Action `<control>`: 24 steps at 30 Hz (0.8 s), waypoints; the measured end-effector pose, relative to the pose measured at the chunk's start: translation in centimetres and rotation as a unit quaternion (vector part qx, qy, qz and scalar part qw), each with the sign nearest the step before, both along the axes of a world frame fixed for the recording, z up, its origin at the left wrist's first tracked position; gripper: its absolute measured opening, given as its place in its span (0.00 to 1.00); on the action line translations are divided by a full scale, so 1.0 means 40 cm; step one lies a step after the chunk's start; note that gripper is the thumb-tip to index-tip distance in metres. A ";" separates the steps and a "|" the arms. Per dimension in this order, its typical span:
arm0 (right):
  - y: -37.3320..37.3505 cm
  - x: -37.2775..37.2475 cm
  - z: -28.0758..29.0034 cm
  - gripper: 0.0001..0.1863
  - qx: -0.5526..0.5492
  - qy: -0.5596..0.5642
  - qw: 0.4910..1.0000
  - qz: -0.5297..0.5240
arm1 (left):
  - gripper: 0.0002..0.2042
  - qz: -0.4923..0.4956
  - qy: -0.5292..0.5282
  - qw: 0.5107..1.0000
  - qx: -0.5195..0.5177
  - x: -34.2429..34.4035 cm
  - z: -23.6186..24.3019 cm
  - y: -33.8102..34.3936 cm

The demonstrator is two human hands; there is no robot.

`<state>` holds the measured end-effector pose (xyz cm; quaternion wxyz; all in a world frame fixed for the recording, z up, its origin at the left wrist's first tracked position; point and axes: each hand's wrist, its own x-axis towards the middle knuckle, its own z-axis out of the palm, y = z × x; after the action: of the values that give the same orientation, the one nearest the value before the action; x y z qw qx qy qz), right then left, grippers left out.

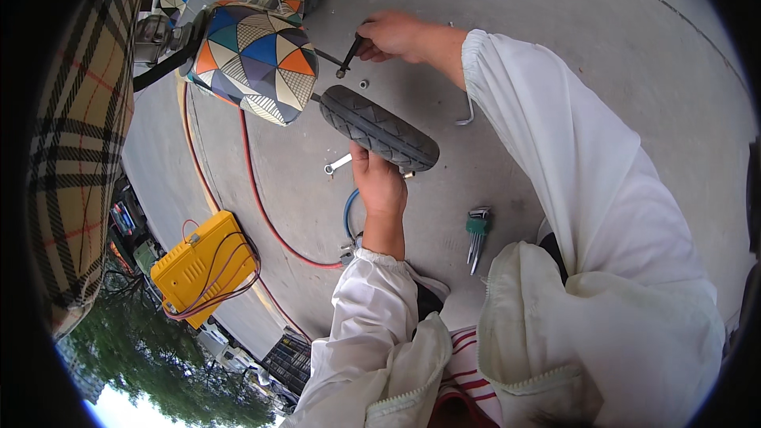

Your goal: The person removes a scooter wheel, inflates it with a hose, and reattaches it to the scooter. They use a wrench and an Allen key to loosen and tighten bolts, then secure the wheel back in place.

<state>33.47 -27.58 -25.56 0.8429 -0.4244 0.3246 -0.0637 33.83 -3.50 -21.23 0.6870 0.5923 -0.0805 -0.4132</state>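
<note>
My left hand (380,182) grips a small black wheel with a treaded rubber tyre (379,128) from its near side. Beyond the wheel, my right hand (394,36) is closed on a dark rod-like tool (350,57) with a socket-like end pointing down. A small metal nut or socket (364,84) lies on the ground between that tool and the tyre. Left of the wheel is a rounded body covered in multicoloured triangles (258,59); a thin dark bar reaches from it toward my right hand. A combination wrench (339,163) lies beside my left hand.
On the concrete lie a green-holder hex key set (477,226) and a bent metal rod (466,115). Red hose (258,182) and blue hose (349,208) run left of my left arm. A yellow case with wound cables (202,261) stands at left, near checked fabric (83,119).
</note>
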 end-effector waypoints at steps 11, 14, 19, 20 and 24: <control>0.003 -0.007 -0.003 0.14 0.038 -0.035 0.998 -0.030 | 0.15 0.026 0.044 0.999 -0.005 0.002 0.023 -0.031; 0.002 -0.008 -0.008 0.14 0.036 -0.038 0.998 -0.033 | 0.15 0.034 0.026 0.999 -0.010 -0.008 0.015 -0.039; -0.001 -0.004 -0.006 0.14 0.025 -0.038 0.999 -0.028 | 0.15 0.027 0.012 0.999 -0.014 -0.008 -0.004 -0.049; -0.001 -0.003 -0.005 0.14 0.024 -0.038 0.999 -0.028 | 0.15 0.026 0.010 1.000 -0.012 -0.006 -0.008 -0.052; -0.001 -0.002 -0.001 0.15 0.020 -0.039 0.999 -0.029 | 0.15 0.040 -0.017 0.999 0.007 -0.009 -0.023 -0.058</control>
<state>33.39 -27.62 -25.60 0.8611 -0.3954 0.3044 -0.0980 33.48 -5.80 -22.16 0.6976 0.6068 -0.0657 -0.3754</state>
